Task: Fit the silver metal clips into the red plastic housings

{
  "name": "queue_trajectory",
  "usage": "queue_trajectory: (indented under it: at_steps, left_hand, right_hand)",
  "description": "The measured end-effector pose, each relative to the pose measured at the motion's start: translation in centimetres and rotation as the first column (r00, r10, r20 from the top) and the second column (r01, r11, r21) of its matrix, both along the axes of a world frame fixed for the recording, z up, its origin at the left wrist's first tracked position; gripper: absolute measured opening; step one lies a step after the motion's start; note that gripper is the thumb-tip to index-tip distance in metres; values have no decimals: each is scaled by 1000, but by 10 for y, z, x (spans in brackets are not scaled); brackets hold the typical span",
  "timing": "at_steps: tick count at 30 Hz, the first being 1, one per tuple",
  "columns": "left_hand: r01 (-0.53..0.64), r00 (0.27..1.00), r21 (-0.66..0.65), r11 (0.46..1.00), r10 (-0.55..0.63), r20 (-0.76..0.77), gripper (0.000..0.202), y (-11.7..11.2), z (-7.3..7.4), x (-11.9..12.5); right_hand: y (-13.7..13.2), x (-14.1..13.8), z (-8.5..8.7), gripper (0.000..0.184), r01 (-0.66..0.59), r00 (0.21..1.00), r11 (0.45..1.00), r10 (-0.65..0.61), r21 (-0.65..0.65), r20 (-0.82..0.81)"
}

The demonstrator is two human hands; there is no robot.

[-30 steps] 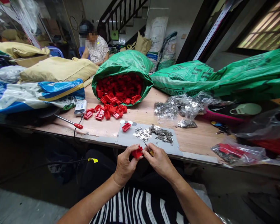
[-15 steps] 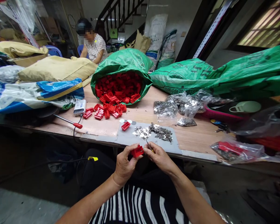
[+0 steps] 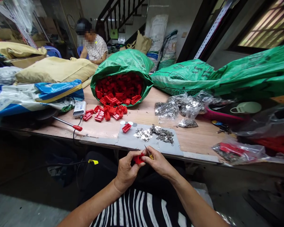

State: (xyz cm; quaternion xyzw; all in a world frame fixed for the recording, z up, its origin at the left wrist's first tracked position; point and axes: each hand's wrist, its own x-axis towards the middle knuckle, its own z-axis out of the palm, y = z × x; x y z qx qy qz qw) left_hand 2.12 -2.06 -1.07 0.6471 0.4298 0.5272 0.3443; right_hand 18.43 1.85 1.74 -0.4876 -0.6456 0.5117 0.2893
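Note:
Just in front of the table edge, my left hand [image 3: 127, 166] pinches a small red plastic housing [image 3: 138, 158] between thumb and fingers. My right hand [image 3: 159, 162] is closed on a thin pointed metal tool with a yellow grip [image 3: 150, 156], its tip pointing up and away from the housing. The right thumb and fingertips meet the housing's right side, and fingers cover much of it. Beyond the hands, a grey mat [image 3: 130, 142] bears bright flat metal pieces [image 3: 143, 134], a darker pile of small metal parts [image 3: 164, 135] and another red housing [image 3: 126, 127].
A green sack [image 3: 123, 60] spills red housings [image 3: 106, 112] onto the table. Bags of metal parts [image 3: 180, 108] lie right, near a pink tray [image 3: 217, 116]. Left are a white power bank [image 3: 79, 109] and a red-tipped lever [image 3: 77, 127]. A person [image 3: 94, 47] sits beyond.
The right fingers have come over onto the red housing, covering more of it. The pointed tool has swung so its tip points up and left, away from the housing.

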Motion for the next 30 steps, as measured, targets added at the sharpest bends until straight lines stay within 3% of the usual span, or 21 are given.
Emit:
queue_trajectory:
  at_steps: [4, 9, 17, 22, 24, 26, 28, 30]
  left_hand:
    - [43, 997, -45, 998, -40, 62, 35, -3, -2, 0]
    - [71, 988, -104, 992, -55, 147, 33, -3, -2, -1]
    - [180, 935, -167, 969, -116, 334, 32, 1, -4, -5]
    - [252, 865, -209, 945, -123, 486, 32, 4, -3, -5]
    - [241, 824, -253, 937, -60, 564, 31, 8, -3, -5]
    - [206, 774, -298, 932, 31, 632, 31, 13, -4, -6]
    - [180, 738, -335, 925, 98, 668, 33, 16, -3, -7]
    - [189, 721, -368, 910, 126, 682, 37, 18, 1, -8]
  right_hand:
    - [-4, 2, -2, 31, -40, 986, 990, 18, -132, -167]
    - [-6, 2, -4, 39, -51, 965, 964, -20, -263, -260]
    - [-9, 2, -8, 45, -123, 931, 930, -13, -346, -365]
    - [-8, 1, -7, 48, -158, 923, 910, -1, -384, -385]
    - [-1, 4, -1, 43, -149, 951, 928, 39, -342, -308]
    - [11, 8, 6, 34, -97, 987, 974, 68, -207, -143]
    - [26, 13, 12, 21, -19, 994, 996, 10, 82, 107]
    - [42, 18, 14, 12, -31, 941, 933, -93, 360, 325]
